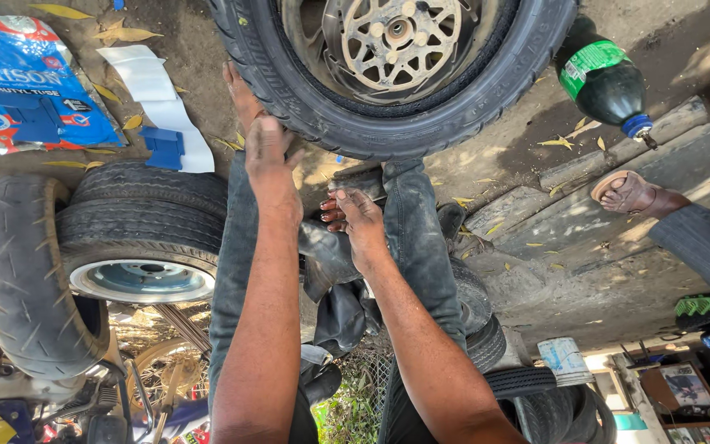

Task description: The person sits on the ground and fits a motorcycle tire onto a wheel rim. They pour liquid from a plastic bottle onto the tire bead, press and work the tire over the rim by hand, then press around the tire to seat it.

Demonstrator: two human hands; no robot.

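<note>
A black motorcycle tyre (454,115) on a wheel with a drilled brake disc (396,33) lies on the ground in front of me. My left hand (269,156) presses flat on its near tread, fingers spread, beside my bare foot (240,90). My right hand (357,220) is curled around a fold of black rubber inner tube (330,259) between my jeans-clad legs (412,238). Its fingertips look red-stained. The rest of the tube hangs down behind my forearms.
Stacked tyres (141,214) and one loose tyre (18,271) stand to the left. A blue package (26,90) and white paper (158,99) lie on the dirt. A dark bottle with a green label (606,78) lies at right, near another person's sandalled foot (630,193).
</note>
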